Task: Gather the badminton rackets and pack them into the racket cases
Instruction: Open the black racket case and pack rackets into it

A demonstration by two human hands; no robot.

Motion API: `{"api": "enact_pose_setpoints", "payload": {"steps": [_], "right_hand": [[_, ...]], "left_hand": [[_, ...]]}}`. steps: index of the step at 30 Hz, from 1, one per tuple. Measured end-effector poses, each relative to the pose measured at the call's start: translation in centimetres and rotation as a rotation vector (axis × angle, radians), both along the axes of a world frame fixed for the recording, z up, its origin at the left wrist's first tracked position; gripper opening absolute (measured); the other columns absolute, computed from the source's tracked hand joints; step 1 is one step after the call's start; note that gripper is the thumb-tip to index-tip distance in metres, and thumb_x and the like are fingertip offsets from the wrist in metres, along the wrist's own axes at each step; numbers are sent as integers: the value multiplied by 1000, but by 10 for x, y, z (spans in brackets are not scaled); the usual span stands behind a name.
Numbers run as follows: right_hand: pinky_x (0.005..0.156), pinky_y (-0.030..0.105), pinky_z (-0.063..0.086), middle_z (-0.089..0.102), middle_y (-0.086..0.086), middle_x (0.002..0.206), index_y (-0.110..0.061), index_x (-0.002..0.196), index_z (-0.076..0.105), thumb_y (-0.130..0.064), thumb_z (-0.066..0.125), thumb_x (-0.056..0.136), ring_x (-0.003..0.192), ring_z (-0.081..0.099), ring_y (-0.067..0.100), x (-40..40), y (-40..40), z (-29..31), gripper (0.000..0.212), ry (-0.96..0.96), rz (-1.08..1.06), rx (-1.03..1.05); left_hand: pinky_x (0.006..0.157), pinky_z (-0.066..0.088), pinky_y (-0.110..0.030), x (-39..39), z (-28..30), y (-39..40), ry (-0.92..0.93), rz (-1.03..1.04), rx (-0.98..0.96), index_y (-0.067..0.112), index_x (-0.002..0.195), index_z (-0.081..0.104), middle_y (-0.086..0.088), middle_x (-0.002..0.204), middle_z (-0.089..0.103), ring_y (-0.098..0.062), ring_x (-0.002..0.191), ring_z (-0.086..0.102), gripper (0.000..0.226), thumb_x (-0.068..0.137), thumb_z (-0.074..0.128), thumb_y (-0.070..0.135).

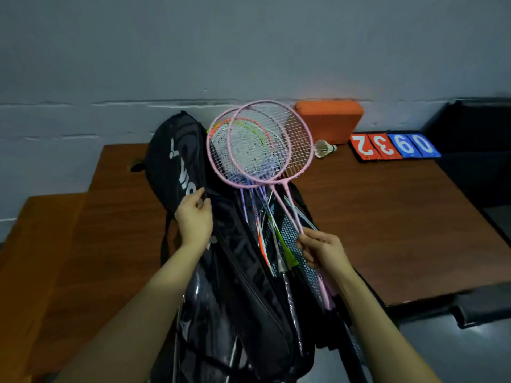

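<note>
Both bare forearms reach forward from the bottom of the view over a brown wooden bench (387, 230). The left hand (193, 217) lies palm down on the black flap of an open racket case (177, 161), its fingers (200, 196) curled over the flap's edge and gripping it. The right hand (322, 251) is held lower and to the right, its fingers (305, 239) pinching the thin shafts of two pink rackets (269, 145). The heads of the pink rackets overlap and are raised toward the wall, above the open mouth of the case. Beneath them, several other rackets (249, 139) with orange, yellow-green and white frames lie inside the case, their shafts running down toward the person. Further back on the bench, a shuttlecock (325, 148) lies just beside an orange block (330, 120) that stands against the wall. To its right lies a flip scoreboard (395, 145) with red and blue number cards.
</note>
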State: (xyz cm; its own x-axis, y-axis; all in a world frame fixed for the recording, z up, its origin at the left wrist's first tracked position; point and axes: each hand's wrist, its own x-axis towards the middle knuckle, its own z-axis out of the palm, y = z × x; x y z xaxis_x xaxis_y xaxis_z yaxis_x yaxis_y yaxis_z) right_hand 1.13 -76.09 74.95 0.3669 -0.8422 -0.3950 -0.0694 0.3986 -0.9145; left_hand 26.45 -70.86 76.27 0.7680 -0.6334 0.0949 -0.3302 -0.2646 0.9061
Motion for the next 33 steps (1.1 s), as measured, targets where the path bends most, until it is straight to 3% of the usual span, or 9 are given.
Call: {"api": "enact_pose_setpoints", "payload": {"steps": [4, 7, 9, 13, 16, 20, 26, 33], "right_hand": [[42, 26, 23, 58, 15, 70, 7, 96, 63, -1, 54, 90, 43, 34, 16, -2, 18, 5, 14, 45, 54, 65], [39, 24, 28, 62, 19, 72, 3, 99, 66, 3, 54, 88, 40, 40, 15, -5, 23, 1, 16, 48, 101, 137], [37, 23, 34, 67, 17, 79, 3, 105, 65, 4, 55, 87, 44, 49, 16, -9, 23, -1, 21, 80, 184, 145], [37, 22, 42, 66, 12, 86, -8, 119, 60, 9, 57, 84, 50, 59, 18, -8, 23, -7, 39, 118, 263, 94], [37, 22, 43, 63, 15, 87, -3, 116, 62, 7, 60, 81, 50, 60, 19, -2, 23, -12, 37, 74, 261, 119], [40, 22, 47, 68, 16, 83, -3, 113, 65, 8, 60, 80, 50, 60, 18, 8, 27, -18, 35, 37, 261, 190], [48, 27, 53, 65, 8, 62, -4, 123, 57, 10, 57, 83, 48, 59, 17, 39, 42, -18, 42, 142, 326, 67], [42, 25, 50, 53, 10, 68, 5, 115, 58, 13, 61, 79, 51, 60, 15, 80, 37, -10, 37, 76, 229, -4]], "left_hand": [[79, 29, -3, -5, 2, -7, 48, 25, -11, 0, 127, 52, -5, 107, 51, -11, 94, 47, 36, 91, 51, 4], [85, 32, -8, -10, -2, -6, 44, 23, 5, 1, 126, 53, -15, 125, 55, -23, 108, 54, 36, 91, 51, 3], [88, 36, -15, -14, -8, -5, 35, -1, 12, 2, 125, 54, -16, 126, 56, -25, 109, 55, 35, 90, 52, 3], [92, 35, -16, -20, -20, 0, -23, -68, 28, 2, 122, 57, -12, 124, 57, -22, 112, 55, 33, 90, 52, 3], [95, 41, -24, -21, -27, 6, -35, -90, 19, 3, 121, 59, -11, 122, 59, -21, 110, 56, 32, 89, 53, 3], [88, 39, -14, -19, -24, 15, -32, -123, 9, 5, 121, 59, -6, 119, 60, -5, 96, 53, 32, 89, 54, 3], [78, 35, 5, -13, -13, 28, 8, -175, -13, 6, 119, 60, -2, 115, 60, 9, 85, 52, 31, 89, 55, 2], [83, 37, 2, -4, -3, 50, 11, -218, -29, 7, 119, 61, 0, 112, 61, -9, 104, 55, 31, 88, 57, 2]]}}
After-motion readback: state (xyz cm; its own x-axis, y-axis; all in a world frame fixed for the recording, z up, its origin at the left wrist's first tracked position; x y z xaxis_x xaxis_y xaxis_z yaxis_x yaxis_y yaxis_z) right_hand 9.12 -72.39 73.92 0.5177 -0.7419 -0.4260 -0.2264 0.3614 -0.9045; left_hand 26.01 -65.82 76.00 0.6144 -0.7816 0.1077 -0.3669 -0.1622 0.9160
